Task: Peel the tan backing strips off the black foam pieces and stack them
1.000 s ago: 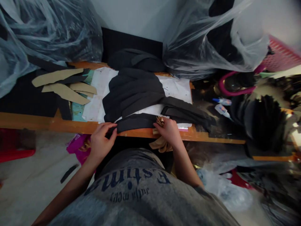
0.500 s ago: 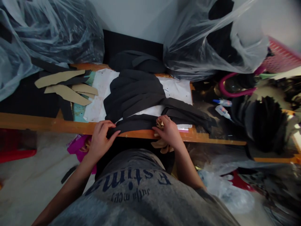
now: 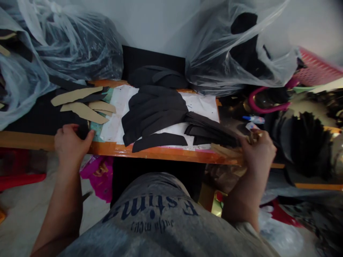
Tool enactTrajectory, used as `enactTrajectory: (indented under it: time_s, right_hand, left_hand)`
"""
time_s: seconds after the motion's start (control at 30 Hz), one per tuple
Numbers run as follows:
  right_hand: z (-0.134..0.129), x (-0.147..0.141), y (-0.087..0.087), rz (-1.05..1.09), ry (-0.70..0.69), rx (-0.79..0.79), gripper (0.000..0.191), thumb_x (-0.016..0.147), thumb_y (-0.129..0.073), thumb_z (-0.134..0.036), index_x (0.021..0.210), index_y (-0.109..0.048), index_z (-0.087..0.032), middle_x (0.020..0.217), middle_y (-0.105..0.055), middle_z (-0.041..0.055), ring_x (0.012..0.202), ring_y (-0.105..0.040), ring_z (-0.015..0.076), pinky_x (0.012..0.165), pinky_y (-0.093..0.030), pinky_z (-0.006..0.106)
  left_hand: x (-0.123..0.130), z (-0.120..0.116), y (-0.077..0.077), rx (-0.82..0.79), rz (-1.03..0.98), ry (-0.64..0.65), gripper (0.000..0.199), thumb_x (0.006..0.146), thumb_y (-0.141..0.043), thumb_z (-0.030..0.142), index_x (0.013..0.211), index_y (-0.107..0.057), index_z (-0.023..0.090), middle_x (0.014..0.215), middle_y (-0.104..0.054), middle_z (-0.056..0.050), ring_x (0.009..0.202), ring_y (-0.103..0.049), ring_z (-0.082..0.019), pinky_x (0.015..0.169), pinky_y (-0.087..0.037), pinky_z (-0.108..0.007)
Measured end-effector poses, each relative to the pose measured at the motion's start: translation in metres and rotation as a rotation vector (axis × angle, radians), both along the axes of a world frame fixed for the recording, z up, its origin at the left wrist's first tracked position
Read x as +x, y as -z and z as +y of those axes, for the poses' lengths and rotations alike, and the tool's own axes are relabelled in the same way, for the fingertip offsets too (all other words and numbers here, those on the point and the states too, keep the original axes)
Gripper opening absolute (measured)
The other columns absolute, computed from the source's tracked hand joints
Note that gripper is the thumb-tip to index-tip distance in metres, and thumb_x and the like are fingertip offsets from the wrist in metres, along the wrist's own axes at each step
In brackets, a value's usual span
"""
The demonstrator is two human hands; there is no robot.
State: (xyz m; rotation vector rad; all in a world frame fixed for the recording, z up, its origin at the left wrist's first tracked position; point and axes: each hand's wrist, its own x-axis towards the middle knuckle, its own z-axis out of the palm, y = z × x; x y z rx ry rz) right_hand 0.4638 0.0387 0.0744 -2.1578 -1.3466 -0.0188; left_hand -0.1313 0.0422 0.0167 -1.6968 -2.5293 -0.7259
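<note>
At the left of the bench, my left hand (image 3: 71,141) closes its thumb and fingers around a black cut piece (image 3: 84,131), partly hidden by the hand. My right hand (image 3: 259,148) is at the right, closed on a bunch of tan peeled strips (image 3: 227,151) that trail along the bench edge. Between the hands, one black piece (image 3: 160,141) lies flat at the front of the white paper (image 3: 114,123). Behind it is a fanned row of overlapping black pieces (image 3: 157,109). A bundle of narrow black pieces (image 3: 211,128) reaches toward my right hand.
Tan-backed pieces (image 3: 84,110) lie at the left. Clear plastic bags (image 3: 85,46) stand behind them, and another plastic bag (image 3: 214,57) is at the back right. A blue-capped tube (image 3: 253,119), a pink hoop-shaped handle (image 3: 250,100) and stacked black pieces (image 3: 308,142) are at the right.
My hands have moved apart: the left hand left the front black piece and went left onto another; the right carried the tan strips to the right. The front piece now lies free.
</note>
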Motion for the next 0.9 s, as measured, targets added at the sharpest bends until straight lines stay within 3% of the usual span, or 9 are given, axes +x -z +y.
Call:
enactTrajectory:
  time_s: [0.1, 0.17, 0.27, 0.4, 0.47, 0.57, 0.63, 0.73, 0.9]
  right_hand:
    - [-0.017, -0.018, -0.012, -0.056, 0.050, 0.089, 0.038, 0.077, -0.076, -0.044, 0.105, -0.072, -0.019, 0.095, -0.074, 0.0114, 0.088, -0.070, 0.0314, 0.084, -0.053, 0.047]
    - [-0.025, -0.045, -0.020, 0.123, -0.090, 0.077, 0.032, 0.080, -0.075, -0.046, 0.098, -0.074, -0.020, 0.087, -0.074, 0.0069, 0.080, -0.070, 0.0264, 0.078, -0.054, 0.040]
    - [-0.024, -0.089, -0.024, 0.381, -0.409, -0.080, 0.026, 0.085, -0.073, -0.046, 0.093, -0.072, -0.021, 0.085, -0.074, 0.0039, 0.077, -0.070, 0.0214, 0.073, -0.053, 0.033]
    - [-0.012, -0.136, -0.013, 0.452, -0.651, -0.195, 0.022, 0.090, -0.069, -0.042, 0.091, -0.070, -0.020, 0.081, -0.073, 0.0037, 0.073, -0.067, 0.0195, 0.068, -0.049, 0.030]
    - [-0.007, -0.156, -0.005, 0.478, -0.733, -0.237, 0.021, 0.091, -0.068, -0.040, 0.090, -0.070, -0.020, 0.079, -0.072, 0.0029, 0.072, -0.065, 0.0180, 0.068, -0.046, 0.029]
    - [-0.004, -0.181, 0.004, 0.701, -0.850, -0.295, 0.027, 0.092, -0.066, -0.044, 0.081, -0.069, -0.019, 0.073, -0.068, 0.0019, 0.067, -0.060, 0.0150, 0.063, -0.043, 0.027]
    - [-0.003, -0.194, 0.010, 0.958, -0.862, -0.308, 0.039, 0.092, -0.063, -0.053, 0.075, -0.067, -0.019, 0.069, -0.063, 0.0012, 0.058, -0.051, 0.0115, 0.054, -0.038, 0.024]
    - [0.001, -0.202, 0.021, 1.321, -0.754, -0.286, 0.045, 0.085, -0.068, -0.062, 0.074, -0.065, -0.019, 0.064, -0.056, -0.0013, 0.046, -0.033, 0.0066, 0.042, -0.022, 0.023]
    - [0.003, -0.194, 0.030, 1.582, -0.569, -0.281, 0.047, 0.068, -0.083, -0.061, 0.072, -0.060, -0.020, 0.055, -0.047, -0.0061, 0.042, -0.022, 0.0045, 0.039, -0.013, 0.022]
  left_hand:
    - [0.004, -0.006, -0.004, 0.005, -0.075, -0.027, 0.024, 0.077, -0.060, 0.037, 0.095, -0.059, 0.021, 0.081, -0.063, -0.006, 0.099, -0.067, -0.034, 0.080, -0.043, -0.049]
    - [0.012, -0.011, -0.006, 0.072, -0.125, -0.074, 0.023, 0.071, -0.065, 0.037, 0.088, -0.062, 0.021, 0.070, -0.061, -0.002, 0.085, -0.067, -0.030, 0.077, -0.046, -0.047]
    - [0.018, -0.014, -0.007, 0.219, -0.425, -0.121, 0.025, 0.072, -0.068, 0.041, 0.088, -0.066, 0.022, 0.068, -0.063, 0.002, 0.063, -0.058, -0.017, 0.058, -0.045, -0.036]
    - [0.022, -0.009, -0.008, 0.342, -0.855, -0.089, 0.028, 0.075, -0.070, 0.043, 0.090, -0.064, 0.021, 0.057, -0.054, 0.005, 0.046, -0.042, -0.008, 0.041, -0.029, -0.023]
    - [0.033, -0.011, -0.009, 0.278, -0.916, -0.013, 0.034, 0.074, -0.075, 0.042, 0.097, -0.067, 0.018, 0.058, -0.056, 0.005, 0.048, -0.047, -0.009, 0.042, -0.036, -0.023]
    - [0.062, -0.024, -0.012, 0.265, -0.733, 0.227, 0.035, 0.080, -0.077, 0.033, 0.112, -0.073, 0.019, 0.085, -0.071, -0.001, 0.067, -0.063, -0.012, 0.062, -0.055, -0.029]
    - [0.080, -0.036, -0.013, 0.352, -0.420, 0.468, 0.030, 0.086, -0.072, 0.024, 0.116, -0.074, 0.024, 0.100, -0.072, -0.003, 0.083, -0.067, -0.014, 0.077, -0.057, -0.030]
    - [0.092, -0.049, -0.011, 0.458, -0.065, 0.727, 0.036, 0.088, -0.066, 0.012, 0.118, -0.075, 0.029, 0.108, -0.070, -0.005, 0.092, -0.069, -0.015, 0.083, -0.056, -0.027]
    - [0.085, -0.055, 0.000, 0.542, 0.122, 0.818, 0.045, 0.087, -0.062, 0.006, 0.122, -0.073, 0.033, 0.115, -0.071, -0.006, 0.100, -0.072, -0.019, 0.089, -0.058, -0.032]
